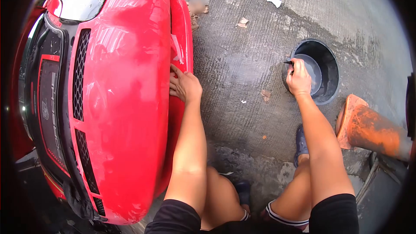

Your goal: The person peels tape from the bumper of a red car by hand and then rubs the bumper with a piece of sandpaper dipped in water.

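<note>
The red bumper (pixel 130 117) of a car fills the left side, with pale whitish smears across its surface. My left hand (pixel 185 86) rests against its lower lip, fingers apart and partly tucked under the bulging edge. To the right, my right hand (pixel 299 78) is closed over the near rim of a black bucket (pixel 331 67). A small thin dark piece (pixel 287 62) sticks out from between its fingers; its kind cannot be made out. Greyish liquid (pixel 313 73) lies inside the bucket.
An orange traffic cone (pixel 375 130) lies on its side right of the bucket. Paper scraps (pixel 242 22) and a white fragment (pixel 274 2) litter the wet, grooved concrete (pixel 242 56). My feet stand between bumper and cone. A black grille (pixel 80 78) runs along the car.
</note>
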The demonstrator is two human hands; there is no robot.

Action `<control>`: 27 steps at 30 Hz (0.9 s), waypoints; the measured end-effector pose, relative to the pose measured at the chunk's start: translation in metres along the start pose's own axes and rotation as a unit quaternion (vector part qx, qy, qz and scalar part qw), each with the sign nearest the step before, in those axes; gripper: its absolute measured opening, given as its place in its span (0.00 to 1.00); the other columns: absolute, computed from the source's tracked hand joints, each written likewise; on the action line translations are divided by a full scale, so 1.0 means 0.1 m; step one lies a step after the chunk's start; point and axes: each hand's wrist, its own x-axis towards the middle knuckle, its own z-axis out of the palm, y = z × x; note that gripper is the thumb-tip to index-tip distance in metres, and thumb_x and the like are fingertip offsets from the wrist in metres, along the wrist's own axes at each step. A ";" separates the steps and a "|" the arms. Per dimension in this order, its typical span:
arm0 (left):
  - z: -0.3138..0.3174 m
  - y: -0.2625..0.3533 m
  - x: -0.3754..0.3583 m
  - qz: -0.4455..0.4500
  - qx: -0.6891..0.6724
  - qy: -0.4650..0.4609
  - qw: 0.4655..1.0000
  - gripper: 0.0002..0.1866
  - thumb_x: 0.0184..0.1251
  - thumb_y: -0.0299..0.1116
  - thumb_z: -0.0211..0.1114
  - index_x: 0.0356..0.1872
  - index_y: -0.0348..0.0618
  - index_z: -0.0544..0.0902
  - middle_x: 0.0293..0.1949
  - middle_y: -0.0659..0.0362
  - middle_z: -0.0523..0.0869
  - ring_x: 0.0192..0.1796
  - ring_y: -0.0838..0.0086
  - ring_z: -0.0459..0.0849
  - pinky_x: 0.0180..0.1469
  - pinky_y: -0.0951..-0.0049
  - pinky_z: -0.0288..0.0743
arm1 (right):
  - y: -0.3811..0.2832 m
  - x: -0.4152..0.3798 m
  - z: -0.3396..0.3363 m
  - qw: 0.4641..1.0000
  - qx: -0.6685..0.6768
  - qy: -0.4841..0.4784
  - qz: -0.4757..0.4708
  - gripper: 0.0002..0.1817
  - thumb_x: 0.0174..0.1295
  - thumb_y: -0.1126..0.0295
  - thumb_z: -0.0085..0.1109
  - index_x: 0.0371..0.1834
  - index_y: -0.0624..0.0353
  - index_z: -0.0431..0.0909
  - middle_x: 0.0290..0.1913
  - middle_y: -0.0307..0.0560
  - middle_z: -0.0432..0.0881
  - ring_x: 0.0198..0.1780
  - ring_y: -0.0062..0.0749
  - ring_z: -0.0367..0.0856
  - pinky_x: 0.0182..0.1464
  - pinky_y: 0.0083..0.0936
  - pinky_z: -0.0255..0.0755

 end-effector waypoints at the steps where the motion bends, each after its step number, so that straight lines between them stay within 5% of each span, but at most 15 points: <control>1: 0.02 0.01 0.00 -0.004 0.000 0.012 1.000 0.39 0.82 0.44 0.56 0.90 0.48 0.60 0.73 0.47 0.71 0.71 0.49 0.70 0.73 0.43 0.62 | -0.01 0.00 0.00 1.000 -0.004 -0.004 0.001 0.18 0.67 0.72 0.63 0.59 0.49 0.77 0.55 0.44 0.82 0.55 0.47 0.89 0.51 0.47 0.88; 12: -0.10 0.08 0.14 -0.062 -0.085 0.001 0.994 0.37 0.77 0.48 0.59 0.83 0.45 0.69 0.67 0.36 0.86 0.71 0.42 0.82 0.74 0.33 0.63 | 0.03 0.01 0.00 1.000 0.025 -0.017 0.002 0.20 0.68 0.71 0.64 0.62 0.48 0.76 0.57 0.45 0.82 0.56 0.51 0.89 0.53 0.50 0.86; 20: -0.33 -0.02 0.06 0.007 -0.013 -0.074 0.997 0.37 0.82 0.49 0.57 0.85 0.40 0.67 0.66 0.35 0.88 0.66 0.43 0.88 0.72 0.29 0.67 | -0.02 0.01 -0.12 0.990 0.094 -0.056 0.089 0.15 0.75 0.65 0.65 0.61 0.49 0.76 0.55 0.46 0.84 0.55 0.55 0.89 0.52 0.53 0.84; 27: -0.23 -0.24 0.25 0.017 -0.139 -0.125 0.982 0.42 0.83 0.44 0.61 0.90 0.37 0.56 0.78 0.28 0.74 0.78 0.36 0.75 0.84 0.52 0.64 | 0.03 0.01 -0.17 0.981 0.167 -0.046 0.089 0.16 0.75 0.68 0.67 0.62 0.51 0.77 0.55 0.48 0.85 0.54 0.56 0.90 0.51 0.50 0.84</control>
